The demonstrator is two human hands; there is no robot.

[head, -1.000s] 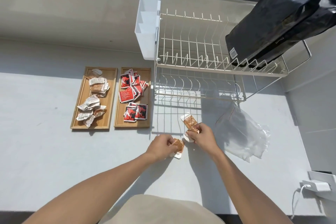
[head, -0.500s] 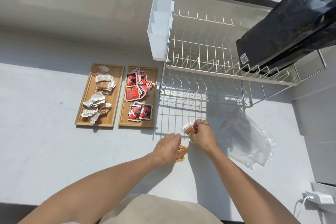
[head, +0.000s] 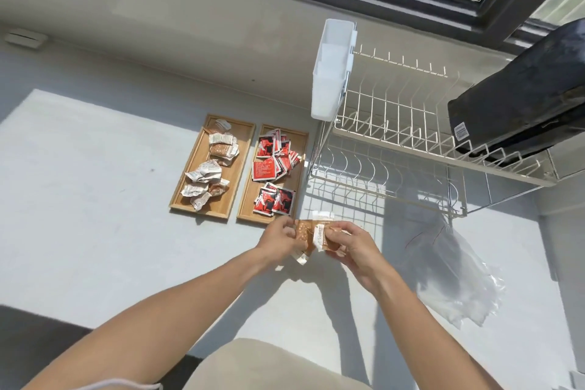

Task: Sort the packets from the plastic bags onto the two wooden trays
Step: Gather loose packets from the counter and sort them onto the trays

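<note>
Just near the trays, your left hand [head: 279, 239] and right hand [head: 349, 245] both pinch brown packets [head: 311, 236] above the counter — gathering step. Next, carry them to the left tray [head: 195, 165] — brown ones lie there.

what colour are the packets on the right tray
Red with black and white print, on the right wooden tray; head view.

Left hand [head: 278, 239] and right hand [head: 351, 247] close together, fingers pinching

Brown-and-white packets [head: 311, 236] bunched near red-packet tray [head: 302, 149], perhaps three
</note>
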